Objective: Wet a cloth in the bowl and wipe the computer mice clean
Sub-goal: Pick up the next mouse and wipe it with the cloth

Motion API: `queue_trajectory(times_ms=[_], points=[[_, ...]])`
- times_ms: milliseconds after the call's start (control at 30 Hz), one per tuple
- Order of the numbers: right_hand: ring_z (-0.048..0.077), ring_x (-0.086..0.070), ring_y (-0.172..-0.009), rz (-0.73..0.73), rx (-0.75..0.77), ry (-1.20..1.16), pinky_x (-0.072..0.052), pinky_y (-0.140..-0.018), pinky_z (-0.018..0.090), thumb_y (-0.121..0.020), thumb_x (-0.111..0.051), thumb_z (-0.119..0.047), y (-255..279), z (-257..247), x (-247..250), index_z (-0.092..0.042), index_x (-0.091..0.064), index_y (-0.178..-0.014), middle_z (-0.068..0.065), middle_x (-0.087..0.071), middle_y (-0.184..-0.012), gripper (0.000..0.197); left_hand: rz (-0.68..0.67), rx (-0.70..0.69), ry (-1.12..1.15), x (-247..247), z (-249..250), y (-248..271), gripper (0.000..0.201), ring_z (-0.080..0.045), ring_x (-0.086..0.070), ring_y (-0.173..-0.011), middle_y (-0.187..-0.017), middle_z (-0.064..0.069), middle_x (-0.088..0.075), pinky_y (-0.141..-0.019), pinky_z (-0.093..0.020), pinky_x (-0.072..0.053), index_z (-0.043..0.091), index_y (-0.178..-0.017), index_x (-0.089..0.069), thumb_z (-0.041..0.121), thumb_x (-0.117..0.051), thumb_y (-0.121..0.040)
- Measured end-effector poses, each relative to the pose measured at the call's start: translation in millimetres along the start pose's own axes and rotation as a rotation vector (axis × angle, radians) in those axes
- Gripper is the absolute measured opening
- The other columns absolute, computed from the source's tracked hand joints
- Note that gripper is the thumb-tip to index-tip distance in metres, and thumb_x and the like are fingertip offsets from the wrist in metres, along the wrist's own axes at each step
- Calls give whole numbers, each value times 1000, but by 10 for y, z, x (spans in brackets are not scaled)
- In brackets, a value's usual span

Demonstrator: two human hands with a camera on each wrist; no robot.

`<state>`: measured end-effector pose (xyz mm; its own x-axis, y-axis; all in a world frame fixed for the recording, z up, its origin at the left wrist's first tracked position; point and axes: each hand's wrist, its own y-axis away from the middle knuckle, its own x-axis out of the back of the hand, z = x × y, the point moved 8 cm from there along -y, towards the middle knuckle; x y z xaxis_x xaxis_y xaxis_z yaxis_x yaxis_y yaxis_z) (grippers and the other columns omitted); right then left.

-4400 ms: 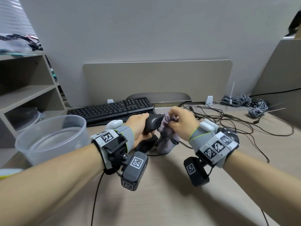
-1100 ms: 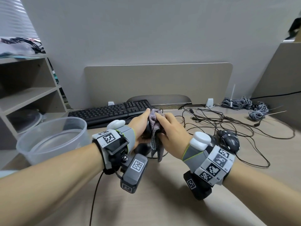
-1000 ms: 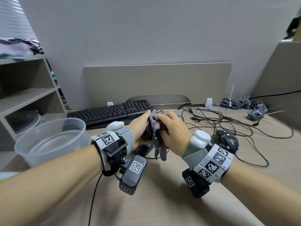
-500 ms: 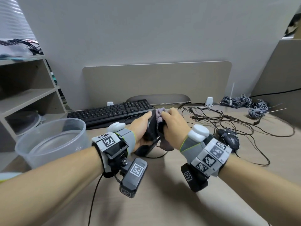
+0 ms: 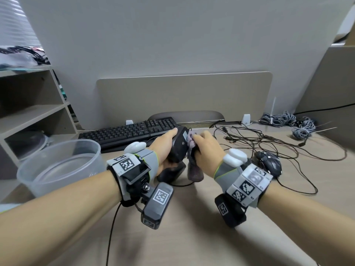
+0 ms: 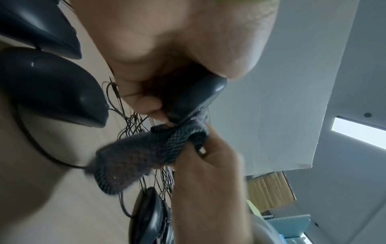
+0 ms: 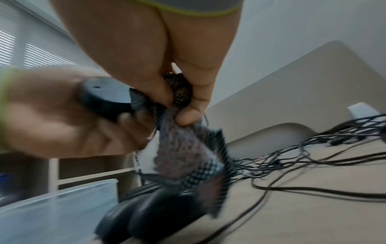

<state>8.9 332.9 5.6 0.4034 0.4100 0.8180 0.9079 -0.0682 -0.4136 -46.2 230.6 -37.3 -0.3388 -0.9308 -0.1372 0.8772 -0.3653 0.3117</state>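
My left hand (image 5: 165, 148) grips a black computer mouse (image 5: 179, 145) lifted above the desk, its underside with a label turned to the right. My right hand (image 5: 204, 150) pinches a purple-grey cloth (image 5: 193, 166) against that underside; the cloth's loose end hangs down. From the left wrist view the mouse (image 6: 198, 97) sits between palm and fingertips with the cloth (image 6: 146, 155) below it. The right wrist view shows the cloth (image 7: 183, 148) bunched between thumb and fingers beside the mouse (image 7: 104, 97). A second black mouse (image 5: 171, 172) lies on the desk beneath my hands. A third mouse (image 5: 269, 163) lies right of my right wrist.
A clear plastic bowl (image 5: 57, 166) with water stands at the left. A black keyboard (image 5: 130, 131) lies behind my hands. Tangled black cables (image 5: 259, 143) and grey cable coils (image 5: 288, 121) cover the right back of the desk. Shelves (image 5: 28, 112) stand at far left.
My left hand has turned the mouse so its underside faces right. My right hand has rubbed the cloth up and along it, now pressing near the mouse's top.
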Motion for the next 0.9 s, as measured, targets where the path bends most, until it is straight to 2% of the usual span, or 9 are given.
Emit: queue_trajectory(times_ms=[100, 233, 300, 400, 533, 633, 700, 800, 900], points=[[32, -50, -82, -15, 94, -29, -43, -73, 40, -75, -41, -17, 95, -243, -5, -3, -54, -105, 17, -47, -102, 35, 5, 0, -10, 9, -19, -29, 52, -31, -70, -98, -108, -13, -73, -92, -48, -53, 16, -108, -73, 54, -59, -77], [33, -51, -87, 72, 20, -48, -41, -75, 39, -78, -40, -10, -37, -62, 107, -3, -55, -106, 18, -46, -104, 32, -13, 0, -20, -17, -57, -13, 41, -32, -70, -87, -101, -14, -74, -75, -41, -57, 15, -106, -71, 49, -53, -91], [35, -51, -86, 18, 26, -2, -44, -75, 41, -76, -44, -4, 67, -99, -20, -4, -50, -103, 16, -44, -107, 28, 3, 6, -13, 17, -66, -38, 44, -33, -70, -94, -107, -15, -73, -77, -41, -56, 15, -110, -71, 50, -52, -92], [31, -48, -80, -4, 110, -24, -40, -69, 37, -75, -38, -9, 60, -286, -27, -4, -53, -100, 17, -45, -100, 30, 15, 20, 15, 32, -68, -50, 46, -32, -69, -98, -111, -15, -72, -81, -40, -56, 16, -111, -71, 52, -50, -91], [35, -51, -86, 38, 4, -37, -39, -70, 36, -70, -35, -17, -55, -36, 80, -4, -54, -100, 18, -46, -102, 38, -6, 21, 8, 4, -81, -32, 38, -30, -67, -88, -100, -11, -71, -90, -43, -51, 16, -104, -69, 47, -51, -93], [34, -50, -85, -28, 88, -23, -43, -74, 39, -74, -40, -12, 144, -267, -68, -6, -50, -105, 16, -44, -104, 33, 16, 10, 13, 45, -71, -47, 39, -30, -69, -88, -104, -14, -73, -84, -43, -56, 16, -103, -71, 47, -51, -93], [34, -50, -86, 13, 151, -67, -36, -71, 33, -74, -40, -9, 113, -365, -10, -5, -53, -106, 18, -47, -102, 34, 7, 10, 35, 21, -69, -31, 40, -31, -69, -92, -109, -17, -72, -78, -39, -56, 15, -109, -71, 46, -51, -94], [33, -55, -97, 107, 50, -205, -37, -78, 33, -73, -50, 2, -43, -178, 176, -10, -51, -112, 15, -59, -105, 40, -15, 9, 13, -25, -114, -15, 44, -31, -70, -98, -109, -15, -73, -81, -44, -58, 15, -113, -69, 50, -53, -92], [28, -54, -77, 161, -104, -301, -39, -67, 35, -74, -56, -2, -53, -3, 251, -14, -44, -100, 7, -60, -85, 31, -12, -24, -41, -39, -103, -2, 47, -32, -69, -101, -106, -13, -74, -87, -52, -56, 17, -109, -68, 56, -47, -94]])
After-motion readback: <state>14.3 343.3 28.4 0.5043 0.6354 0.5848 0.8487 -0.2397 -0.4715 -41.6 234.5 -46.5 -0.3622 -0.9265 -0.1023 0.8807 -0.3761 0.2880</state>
